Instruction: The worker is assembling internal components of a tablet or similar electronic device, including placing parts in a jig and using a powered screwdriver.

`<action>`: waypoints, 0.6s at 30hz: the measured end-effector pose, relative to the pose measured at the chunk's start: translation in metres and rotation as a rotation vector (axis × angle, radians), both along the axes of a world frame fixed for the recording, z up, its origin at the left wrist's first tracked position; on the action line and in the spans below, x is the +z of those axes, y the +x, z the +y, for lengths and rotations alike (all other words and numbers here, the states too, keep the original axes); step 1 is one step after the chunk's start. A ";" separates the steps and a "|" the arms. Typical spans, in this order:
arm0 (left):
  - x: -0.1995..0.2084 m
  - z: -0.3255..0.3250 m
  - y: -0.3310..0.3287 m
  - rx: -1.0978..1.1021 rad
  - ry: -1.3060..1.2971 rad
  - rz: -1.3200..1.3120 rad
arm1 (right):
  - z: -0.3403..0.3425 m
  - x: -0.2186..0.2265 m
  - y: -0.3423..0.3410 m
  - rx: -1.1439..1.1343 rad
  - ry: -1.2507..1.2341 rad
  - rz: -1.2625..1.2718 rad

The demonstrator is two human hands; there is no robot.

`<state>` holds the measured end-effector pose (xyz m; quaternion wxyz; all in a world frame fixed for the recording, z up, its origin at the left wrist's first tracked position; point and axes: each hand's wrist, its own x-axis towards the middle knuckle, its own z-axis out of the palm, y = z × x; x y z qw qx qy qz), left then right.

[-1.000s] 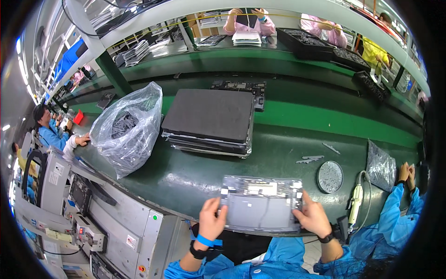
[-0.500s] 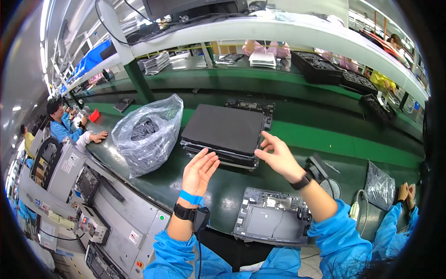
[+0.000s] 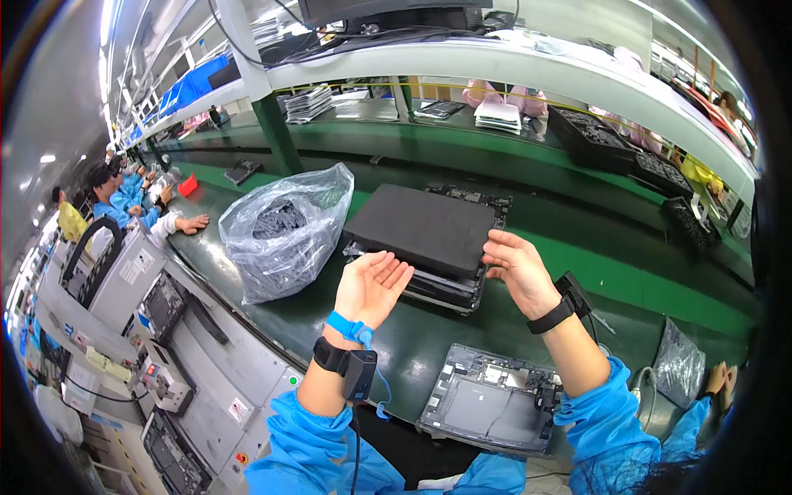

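Observation:
A dark flat foam-like sheet [image 3: 425, 227] tops a stack of thin laptop parts [image 3: 450, 290] on the dark green bench. My left hand [image 3: 373, 287] is palm up at the sheet's near edge, with fingers stretched out and tips close to it. At the sheet's right edge is my right hand [image 3: 521, 268]; its fingers are apart, tips at or very near the edge. Whether either hand bears any weight is unclear. Nearer to me lies an opened laptop base [image 3: 493, 400] with its inner parts showing. Circuit boards [image 3: 474, 196] stick out behind the stack.
Left of the stack stands a clear plastic bag [image 3: 285, 239] of small dark parts. A grey machine [image 3: 239, 379] borders the bench at left. A silvery bag [image 3: 678, 363] and a neighbour's hands [image 3: 719, 379] are at right. A white shelf beam [image 3: 511, 62] crosses above.
The view has shifted, moving the bench scene rightward. My left hand has turned more palm up at the near edge, and my right hand's fingers have spread along the right edge.

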<state>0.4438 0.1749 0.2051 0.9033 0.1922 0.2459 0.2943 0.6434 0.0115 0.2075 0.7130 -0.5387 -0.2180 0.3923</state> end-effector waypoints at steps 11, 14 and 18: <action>0.004 -0.020 -0.015 0.190 0.538 0.026 | 0.011 -0.002 0.004 -0.066 0.117 -0.516; -0.025 -0.050 -0.091 0.273 0.628 0.007 | 0.006 -0.018 0.032 -0.241 -0.141 -1.119; -0.085 -0.092 -0.156 0.326 0.376 0.207 | 0.005 -0.001 -0.005 0.180 -0.085 -1.394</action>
